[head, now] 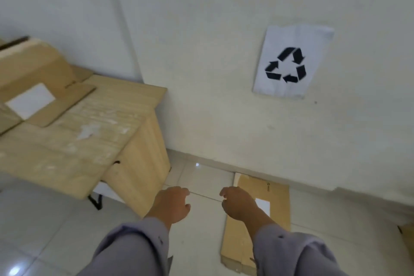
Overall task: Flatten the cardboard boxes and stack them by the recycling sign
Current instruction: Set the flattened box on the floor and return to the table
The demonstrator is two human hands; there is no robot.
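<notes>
A flattened cardboard box with a white label lies on the floor against the wall, below the recycling sign, a white sheet with black arrows. My right hand hovers over its left part, fingers loosely curled, holding nothing. My left hand hangs beside it over bare floor tiles, also holding nothing. On the wooden desk at the left rests another cardboard box with a white label, its flaps spread out.
The desk's side panel stands close to my left hand. A brown cardboard corner shows at the right edge. White floor tiles stretch in front of the desk.
</notes>
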